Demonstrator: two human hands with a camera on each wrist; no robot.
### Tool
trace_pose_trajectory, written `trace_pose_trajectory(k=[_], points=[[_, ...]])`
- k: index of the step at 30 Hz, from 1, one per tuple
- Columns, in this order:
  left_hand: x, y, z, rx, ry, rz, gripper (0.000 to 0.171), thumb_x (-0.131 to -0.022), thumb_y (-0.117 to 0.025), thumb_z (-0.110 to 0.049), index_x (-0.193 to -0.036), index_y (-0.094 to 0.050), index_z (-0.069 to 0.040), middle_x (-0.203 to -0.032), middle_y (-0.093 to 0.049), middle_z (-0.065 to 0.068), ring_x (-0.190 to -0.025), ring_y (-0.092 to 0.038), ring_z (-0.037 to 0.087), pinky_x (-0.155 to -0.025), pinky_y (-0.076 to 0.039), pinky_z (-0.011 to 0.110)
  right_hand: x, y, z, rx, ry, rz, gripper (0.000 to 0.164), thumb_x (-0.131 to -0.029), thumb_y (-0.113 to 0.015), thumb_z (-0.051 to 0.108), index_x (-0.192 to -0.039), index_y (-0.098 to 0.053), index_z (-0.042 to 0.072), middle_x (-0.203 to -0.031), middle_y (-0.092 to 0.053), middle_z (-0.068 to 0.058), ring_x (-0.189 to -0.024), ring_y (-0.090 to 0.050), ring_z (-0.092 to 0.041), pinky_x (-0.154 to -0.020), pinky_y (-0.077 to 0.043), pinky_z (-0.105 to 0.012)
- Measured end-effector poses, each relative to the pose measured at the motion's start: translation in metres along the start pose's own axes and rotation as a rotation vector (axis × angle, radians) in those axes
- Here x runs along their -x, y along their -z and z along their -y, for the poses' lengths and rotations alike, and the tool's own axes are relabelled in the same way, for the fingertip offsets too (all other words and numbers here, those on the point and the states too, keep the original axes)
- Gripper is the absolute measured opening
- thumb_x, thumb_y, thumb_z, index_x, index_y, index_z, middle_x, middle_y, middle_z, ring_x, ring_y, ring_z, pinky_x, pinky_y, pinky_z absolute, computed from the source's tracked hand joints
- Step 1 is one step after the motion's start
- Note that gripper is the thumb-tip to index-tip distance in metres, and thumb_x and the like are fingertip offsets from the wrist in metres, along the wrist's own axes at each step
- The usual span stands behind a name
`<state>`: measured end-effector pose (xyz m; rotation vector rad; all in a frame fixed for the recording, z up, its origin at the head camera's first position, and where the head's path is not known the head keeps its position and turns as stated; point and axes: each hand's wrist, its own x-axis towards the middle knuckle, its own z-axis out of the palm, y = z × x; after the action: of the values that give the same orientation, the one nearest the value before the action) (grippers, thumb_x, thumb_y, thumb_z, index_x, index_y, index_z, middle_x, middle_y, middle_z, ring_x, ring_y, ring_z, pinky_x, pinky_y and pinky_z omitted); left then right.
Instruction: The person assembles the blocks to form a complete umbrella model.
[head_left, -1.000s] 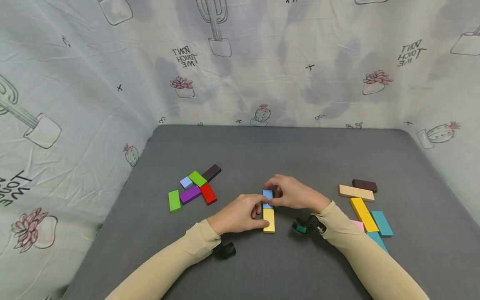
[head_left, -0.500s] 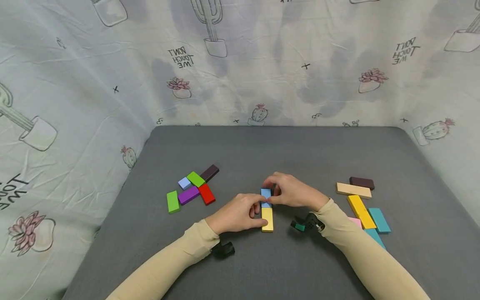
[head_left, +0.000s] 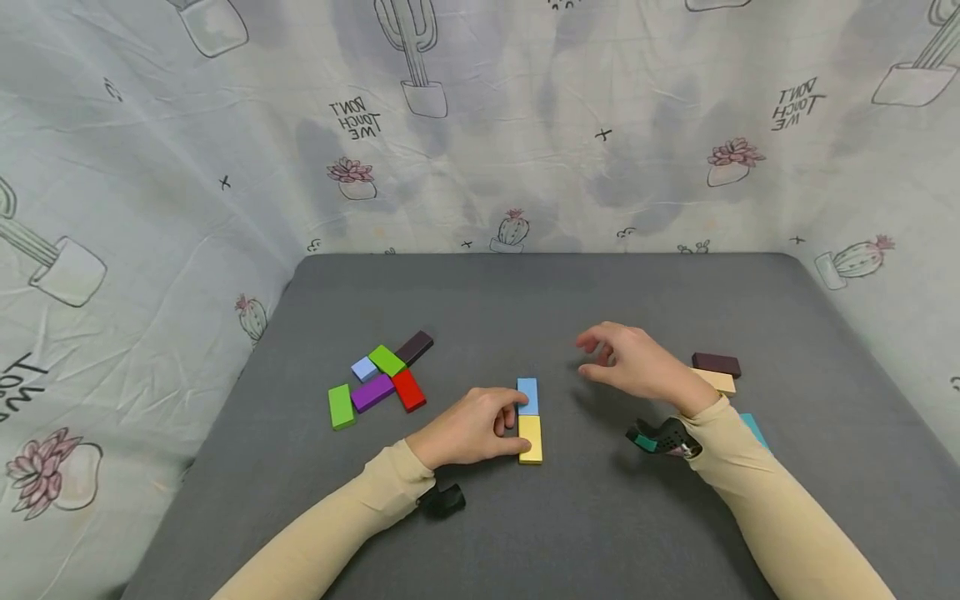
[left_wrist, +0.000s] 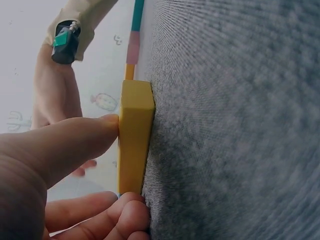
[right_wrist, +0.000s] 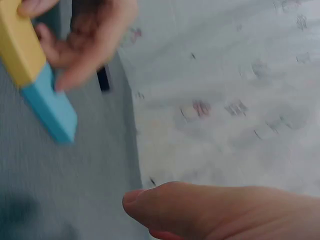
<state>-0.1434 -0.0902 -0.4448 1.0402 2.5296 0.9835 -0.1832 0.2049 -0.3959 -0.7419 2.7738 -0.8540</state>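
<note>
In the head view a light blue block (head_left: 527, 397) and a yellow block (head_left: 530, 440) lie end to end on the grey table, blue behind yellow. My left hand (head_left: 472, 427) rests on the pair: the thumb touches the yellow block's top, the index fingertip the blue one. In the left wrist view the other fingers (left_wrist: 112, 215) bend beside the yellow block's edge. My right hand (head_left: 633, 362) hovers to the right of the pair, holding nothing, fingers loosely bent. The right wrist view shows its thumb (right_wrist: 170, 205) apart from the blue block (right_wrist: 52, 107).
Left of centre lies a group of blocks: green (head_left: 341, 407), purple (head_left: 372, 392), red (head_left: 408, 390), small blue (head_left: 364, 369) and dark brown (head_left: 414, 348). At right are a dark brown block (head_left: 716, 364), a tan block (head_left: 716, 381) and a teal block (head_left: 754, 429), partly behind the right arm.
My right hand has let go of the light blue block and moved right and up from it. The left hand stays on both blocks, and the pair has not visibly shifted.
</note>
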Motion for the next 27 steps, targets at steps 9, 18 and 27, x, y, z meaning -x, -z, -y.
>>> trace_pose_trajectory(k=[9, 18, 27], points=[[0.001, -0.001, 0.001, -0.015, -0.005, -0.004, 0.047, -0.089, -0.084, -0.022, -0.128, -0.066, -0.001, -0.086, -0.063, -0.002, -0.07, -0.052, 0.003, -0.075, -0.051, 0.019, 0.049, 0.045, -0.051, 0.113, -0.146, -0.087, 0.038, -0.099, -0.073, 0.02, -0.129, -0.067, -0.001, -0.119, -0.07, -0.02, -0.098, -0.068, -0.028, -0.079, -0.057, -0.044], [0.001, -0.002, 0.002, -0.02, -0.013, -0.009, 0.047, -0.089, -0.084, -0.022, -0.127, -0.066, -0.001, -0.085, -0.063, -0.001, -0.07, -0.052, 0.004, -0.076, -0.051, 0.019, 0.085, 0.066, -0.11, 0.266, -0.299, -0.096, 0.04, -0.096, -0.071, 0.012, -0.128, -0.064, -0.011, -0.118, -0.064, -0.035, -0.103, -0.063, -0.049, -0.083, -0.053, -0.064], [0.002, -0.002, 0.001, -0.022, 0.007, -0.003, 0.048, -0.089, -0.084, -0.023, -0.129, -0.066, -0.002, -0.086, -0.062, -0.001, -0.07, -0.052, 0.003, -0.073, -0.05, 0.019, 0.094, 0.063, -0.128, 0.289, -0.318, -0.036, 0.043, -0.095, -0.072, 0.014, -0.128, -0.064, -0.012, -0.121, -0.064, -0.037, -0.107, -0.061, -0.054, -0.085, -0.051, -0.067]])
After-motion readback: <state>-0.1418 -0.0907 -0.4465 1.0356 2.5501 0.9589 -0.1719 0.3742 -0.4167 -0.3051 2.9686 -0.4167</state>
